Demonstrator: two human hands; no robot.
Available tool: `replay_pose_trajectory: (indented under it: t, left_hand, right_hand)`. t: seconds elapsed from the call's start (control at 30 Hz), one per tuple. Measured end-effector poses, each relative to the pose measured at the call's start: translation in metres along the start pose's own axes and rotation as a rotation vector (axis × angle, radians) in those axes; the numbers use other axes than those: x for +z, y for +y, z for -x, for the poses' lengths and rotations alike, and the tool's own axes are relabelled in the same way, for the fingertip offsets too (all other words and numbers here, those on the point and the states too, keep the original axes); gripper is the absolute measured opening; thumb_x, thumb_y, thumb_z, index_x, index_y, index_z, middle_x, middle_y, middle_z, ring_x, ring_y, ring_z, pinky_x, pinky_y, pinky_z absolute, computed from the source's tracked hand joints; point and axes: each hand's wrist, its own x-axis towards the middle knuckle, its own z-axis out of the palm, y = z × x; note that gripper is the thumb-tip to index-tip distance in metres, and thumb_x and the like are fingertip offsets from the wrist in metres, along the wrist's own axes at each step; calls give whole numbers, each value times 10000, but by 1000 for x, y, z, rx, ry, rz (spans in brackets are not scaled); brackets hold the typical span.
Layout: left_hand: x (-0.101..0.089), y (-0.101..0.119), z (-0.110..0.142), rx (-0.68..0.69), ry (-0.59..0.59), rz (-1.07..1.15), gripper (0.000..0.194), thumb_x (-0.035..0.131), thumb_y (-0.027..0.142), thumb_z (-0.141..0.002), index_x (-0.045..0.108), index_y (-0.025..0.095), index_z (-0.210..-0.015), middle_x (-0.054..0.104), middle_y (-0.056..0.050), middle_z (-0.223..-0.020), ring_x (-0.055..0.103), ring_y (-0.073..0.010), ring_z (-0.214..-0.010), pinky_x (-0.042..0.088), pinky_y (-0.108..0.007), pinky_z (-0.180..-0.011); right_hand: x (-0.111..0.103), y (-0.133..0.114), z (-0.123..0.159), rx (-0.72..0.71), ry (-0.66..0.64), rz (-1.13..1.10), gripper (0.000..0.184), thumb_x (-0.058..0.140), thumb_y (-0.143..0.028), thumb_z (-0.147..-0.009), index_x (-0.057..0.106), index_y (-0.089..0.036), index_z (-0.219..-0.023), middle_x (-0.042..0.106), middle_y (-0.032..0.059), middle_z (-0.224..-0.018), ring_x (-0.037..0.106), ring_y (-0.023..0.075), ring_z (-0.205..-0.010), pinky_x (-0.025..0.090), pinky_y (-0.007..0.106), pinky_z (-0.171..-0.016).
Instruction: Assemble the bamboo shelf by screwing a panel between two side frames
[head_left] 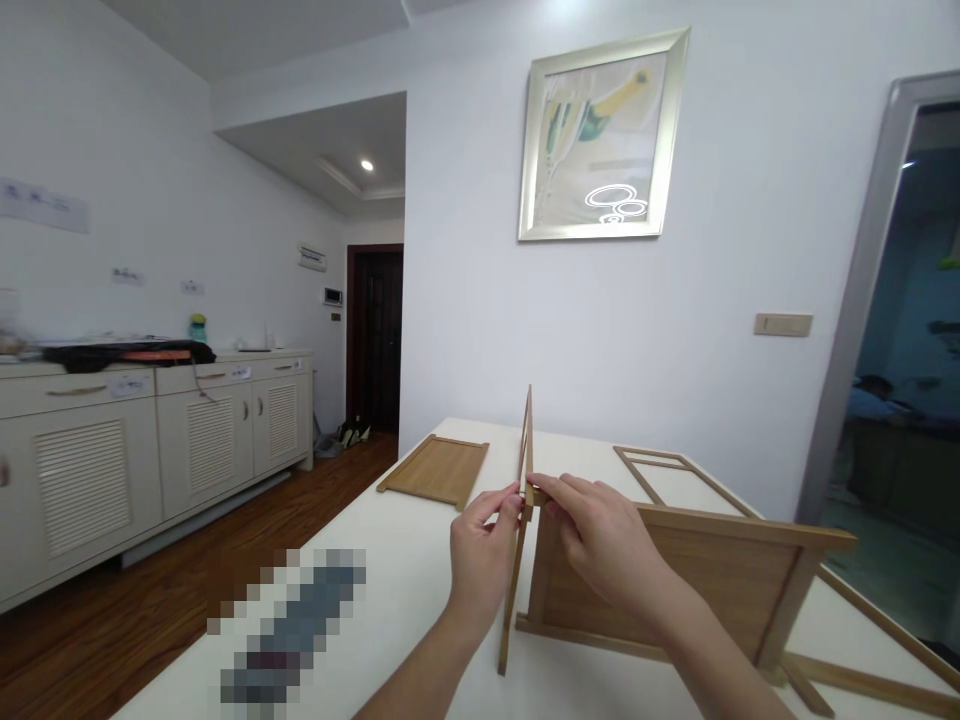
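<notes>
A slim wooden frame point(508, 600) stands on edge, seen nearly end-on, against the end of a wooden panel point(675, 575) with rails. My left hand point(481, 545) is at the frame's left face. Its thumb and index finger pinch together at the joint, around something too small to make out. From the other side, my right hand point(600, 525) grips the panel's top rail near its end, with fingertips touching the upright frame. The hand covers part of that rail.
A second wooden panel point(439, 468) lies flat at the table's far left. An open wooden frame point(652, 462) lies behind the standing panel, and wooden bars point(870, 680) lie at the right. The white table point(360, 620) has a pixelated dark object point(300, 625) on its left side.
</notes>
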Motion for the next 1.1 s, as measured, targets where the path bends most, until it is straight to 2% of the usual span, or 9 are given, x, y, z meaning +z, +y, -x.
replay_pose_trajectory:
  t: [0.17, 0.37, 0.5, 0.63, 0.8, 1.0, 1.1]
  left_hand:
    - [4, -1, -9, 4, 49, -7, 280, 623, 399, -845, 771, 184, -944, 735, -80, -949, 665, -203, -845, 580, -320, -724]
    - [11, -5, -22, -22, 96, 22, 262, 632, 373, -826, 772, 169, -912, 745, -84, -913, 675, -207, -825, 574, -331, -731]
    - [19, -6, -24, -43, 92, 43, 261, 638, 372, -820, 770, 172, -921, 745, -87, -936, 676, -207, -832, 571, -328, -733]
    - [26, -3, -23, -53, 91, 50, 284, 637, 407, -820, 765, 159, -873, 738, -77, -848, 669, -205, -812, 564, -312, -717]
    - [28, 0, -26, -108, 43, 119, 370, 612, 475, -829, 752, 135, -800, 719, -68, -762, 661, -191, -752, 552, -291, -665]
    - [20, 2, -29, -210, -78, 265, 350, 712, 467, -742, 756, 125, -801, 731, -84, -789, 663, -184, -771, 540, -316, -748]
    - [17, 3, -30, -277, -99, 309, 353, 759, 463, -695, 745, 135, -824, 724, -76, -791, 656, -172, -767, 529, -308, -739]
  right_hand:
    - [3, 5, -7, 6, 1, -75, 466, 369, -99, -881, 589, -268, -1256, 694, 21, -942, 609, 174, -836, 400, 300, -752]
    - [7, 12, -22, 73, -30, -159, 419, 388, -162, -902, 624, -260, -1234, 706, 41, -1103, 641, 197, -951, 446, 310, -798]
    - [5, 14, -22, 109, -27, -151, 412, 392, -182, -905, 632, -270, -1229, 707, 38, -1129, 647, 204, -989, 460, 321, -812]
    - [3, 16, -20, 153, -9, -117, 405, 405, -179, -895, 651, -281, -1201, 713, 29, -1120, 652, 203, -987, 463, 322, -811]
    - [1, 17, -17, 163, 21, -116, 419, 421, -161, -886, 618, -270, -1239, 719, 23, -1102, 660, 190, -961, 454, 305, -806]
    - [-3, 13, -13, 141, 25, -125, 366, 415, -148, -892, 663, -255, -1138, 724, 20, -1088, 664, 178, -942, 447, 280, -791]
    - [-3, 12, -13, 145, 27, -108, 374, 422, -143, -884, 652, -261, -1155, 725, 24, -1080, 665, 177, -935, 448, 280, -783]
